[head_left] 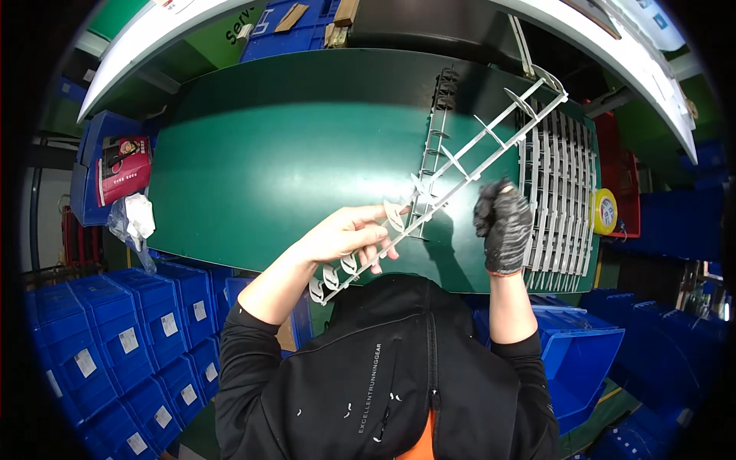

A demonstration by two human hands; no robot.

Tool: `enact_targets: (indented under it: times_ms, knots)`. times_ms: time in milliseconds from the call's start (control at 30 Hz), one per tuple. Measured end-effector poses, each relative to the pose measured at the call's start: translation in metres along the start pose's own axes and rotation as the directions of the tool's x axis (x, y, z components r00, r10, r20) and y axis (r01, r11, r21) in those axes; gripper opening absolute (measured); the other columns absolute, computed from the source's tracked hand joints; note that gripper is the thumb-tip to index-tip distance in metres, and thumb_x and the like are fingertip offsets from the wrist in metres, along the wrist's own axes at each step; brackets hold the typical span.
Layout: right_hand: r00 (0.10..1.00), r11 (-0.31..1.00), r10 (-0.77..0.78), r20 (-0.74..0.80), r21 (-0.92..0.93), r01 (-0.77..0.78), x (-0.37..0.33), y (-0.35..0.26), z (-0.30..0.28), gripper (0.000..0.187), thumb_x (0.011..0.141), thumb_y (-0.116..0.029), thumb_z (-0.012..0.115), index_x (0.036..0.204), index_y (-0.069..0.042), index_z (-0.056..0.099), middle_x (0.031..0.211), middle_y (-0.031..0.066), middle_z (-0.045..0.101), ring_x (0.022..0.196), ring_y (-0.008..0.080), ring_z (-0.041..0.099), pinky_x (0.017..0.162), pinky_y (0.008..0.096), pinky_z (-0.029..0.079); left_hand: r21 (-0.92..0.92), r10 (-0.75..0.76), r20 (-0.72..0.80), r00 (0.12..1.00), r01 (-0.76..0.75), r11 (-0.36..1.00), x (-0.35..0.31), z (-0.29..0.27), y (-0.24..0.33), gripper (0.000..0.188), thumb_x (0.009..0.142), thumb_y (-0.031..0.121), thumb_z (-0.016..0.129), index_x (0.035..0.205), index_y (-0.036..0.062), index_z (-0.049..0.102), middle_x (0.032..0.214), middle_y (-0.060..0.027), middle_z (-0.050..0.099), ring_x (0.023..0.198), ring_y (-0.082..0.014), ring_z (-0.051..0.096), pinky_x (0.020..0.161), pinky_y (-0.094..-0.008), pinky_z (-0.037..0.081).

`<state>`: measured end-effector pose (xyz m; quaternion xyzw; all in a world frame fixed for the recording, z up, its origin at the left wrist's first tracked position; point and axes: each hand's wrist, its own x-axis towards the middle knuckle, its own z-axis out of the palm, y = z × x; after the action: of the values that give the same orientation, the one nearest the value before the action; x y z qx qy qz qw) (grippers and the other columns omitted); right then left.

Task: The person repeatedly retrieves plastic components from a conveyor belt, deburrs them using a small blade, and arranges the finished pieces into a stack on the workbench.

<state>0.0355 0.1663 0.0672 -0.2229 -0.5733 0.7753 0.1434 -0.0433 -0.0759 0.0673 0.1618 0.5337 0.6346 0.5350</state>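
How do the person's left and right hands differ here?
The left hand is bare, while the right hand is gloved in black. The left hand holds the pale ladder-like frame; the right hand is curled, apart from it. Both extend from black sleeves.

The bench has a smooth green top. A batch of pale ladder-like frames lies on it, packed side by side; left of that batch — apart from it — lies a lone ladder-like frame, roughly parallel to its rails.
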Motion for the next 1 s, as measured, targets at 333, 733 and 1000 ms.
enact_targets:
  times_ms: [333,733,1000]
  knots:
    - [0.991,0.961,-0.129,0.045,-0.241,0.136,-0.012,0.008,0.007,0.02,0.087,-0.017,0.053,0.08,0.001,0.06,0.057,0.0013,0.052,0.048,0.006,0.044,0.044,0.0211,0.032,-0.121,-0.059,0.091,0.994,0.07,0.99,0.006,0.002,-0.005,0.046,0.089,0.009,0.04,0.133,0.0057,0.029,0.076,-0.0138,0.063,0.052,-0.0143,0.061,0.046,-0.0177,0.048]
    - [0.936,0.827,-0.345,0.076,-0.447,0.341,-0.011,0.022,-0.009,0.017,0.086,-0.012,0.05,0.089,0.0,0.061,0.062,0.0054,0.058,0.052,0.0117,0.054,0.047,0.0249,0.042,-0.009,-0.068,0.142,0.988,0.07,0.998,0.007,0.011,-0.001,0.043,0.089,0.008,0.042,0.131,0.0042,0.034,0.075,-0.0165,0.062,0.052,-0.0142,0.06,0.05,-0.0215,0.05]
    - [0.933,0.752,-0.256,0.253,-0.555,0.356,-0.018,0.015,-0.002,0.013,0.081,-0.008,0.055,0.087,0.0,0.064,0.07,0.0086,0.063,0.057,0.0146,0.057,0.054,0.0274,0.045,0.029,-0.102,0.165,0.981,0.099,0.995,0.011,0.01,-0.001,0.043,0.09,0.012,0.041,0.132,0.0065,0.033,0.074,-0.0142,0.062,0.052,-0.0131,0.06,0.049,-0.0205,0.049]
